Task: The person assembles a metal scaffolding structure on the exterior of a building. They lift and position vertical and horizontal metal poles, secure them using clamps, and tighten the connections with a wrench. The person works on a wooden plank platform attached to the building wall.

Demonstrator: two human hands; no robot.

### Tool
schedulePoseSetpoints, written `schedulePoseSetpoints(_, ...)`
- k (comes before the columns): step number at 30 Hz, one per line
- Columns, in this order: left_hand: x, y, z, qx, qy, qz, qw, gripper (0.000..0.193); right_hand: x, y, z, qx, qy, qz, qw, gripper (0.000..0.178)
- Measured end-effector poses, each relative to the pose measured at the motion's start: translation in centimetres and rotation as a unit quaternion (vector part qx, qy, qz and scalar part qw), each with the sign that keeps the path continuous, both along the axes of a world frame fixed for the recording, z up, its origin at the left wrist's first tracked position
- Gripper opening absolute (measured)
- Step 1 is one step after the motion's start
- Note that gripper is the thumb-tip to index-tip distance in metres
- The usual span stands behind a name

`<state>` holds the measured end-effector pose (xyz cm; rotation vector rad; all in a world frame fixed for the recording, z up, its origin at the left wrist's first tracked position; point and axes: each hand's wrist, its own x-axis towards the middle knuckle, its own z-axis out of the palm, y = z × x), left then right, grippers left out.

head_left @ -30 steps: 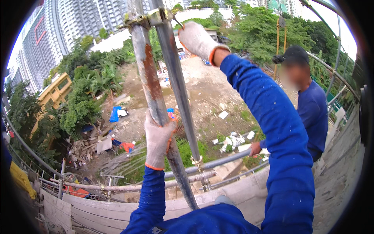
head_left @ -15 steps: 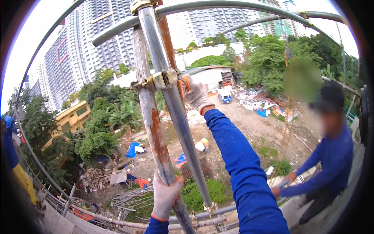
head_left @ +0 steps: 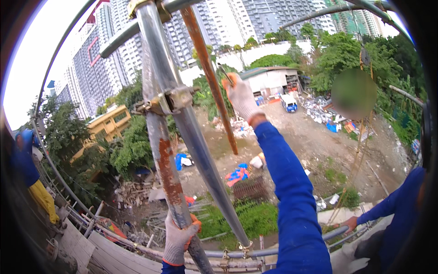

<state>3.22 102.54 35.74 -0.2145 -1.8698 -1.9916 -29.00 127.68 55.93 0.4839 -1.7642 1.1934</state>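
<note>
My left hand (head_left: 179, 238), in a pale knit glove with orange fingers, is closed around the lower part of a weathered, rust-patched scaffold pole (head_left: 169, 166). A shiny steel pole (head_left: 200, 153) slants beside it, and a metal scaffold clamp (head_left: 175, 100) sits across the two. To the right of the clamp, apart from it, my gloved right hand (head_left: 244, 98) is raised with its fingers closed on a slim metal tool (head_left: 221, 68). Most of the tool is hidden in the glove, so its exact kind does not show. Between clamp and right hand hangs a rusty rod (head_left: 211, 80).
A horizontal pipe (head_left: 122, 39) crosses behind the pole tops. Wooden planks (head_left: 116, 253) lie lower left, near a person in yellow trousers (head_left: 43, 201). At right, a co-worker's hand (head_left: 350, 223) rests on a guard rail (head_left: 335, 233). Debris-strewn ground lies far below.
My right hand has drawn away from the clamp with the tool. The left hand still grips the weathered pole. My view has shifted, and the co-worker at right is now partly out of frame.
</note>
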Motion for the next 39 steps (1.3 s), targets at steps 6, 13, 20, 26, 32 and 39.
schedulePoseSetpoints(6, 0.4, 0.7, 0.6, 0.015, 0.004, -0.009, 1.000, 0.056, 10.6, -1.2, -4.5, 0.072, -0.055, 0.166, 0.982, 0.037)
schedulePoseSetpoints(13, 1.1, 0.9, 0.6, 0.033, 0.010, -0.024, 0.999, 0.050, 19.0, -1.0, -2.5, 0.104, -0.052, 0.098, 0.988, 0.032)
schedulePoseSetpoints(20, 0.5, 0.6, -0.2, 0.017, 0.028, -0.039, 0.999, 0.054, 24.3, -0.7, -1.9, 0.096, -0.020, 0.049, 0.994, 0.027)
schedulePoseSetpoints(26, 0.8, 0.1, -0.5, 0.005, 0.030, -0.029, 0.999, 0.051, 25.9, 0.0, 4.8, 0.603, 0.002, -0.175, 0.778, 0.019)
schedulePoseSetpoints(32, 0.7, 0.0, -0.5, 0.017, 0.044, -0.050, 0.998, 0.052, 23.9, 1.1, 8.1, 0.577, -0.064, -0.025, 0.814, 0.022)
schedulePoseSetpoints(39, 0.7, 0.2, -0.7, 0.018, 0.047, -0.054, 0.997, 0.066, 22.8, 0.3, 11.5, 0.710, 0.007, -0.139, 0.691, 0.009)
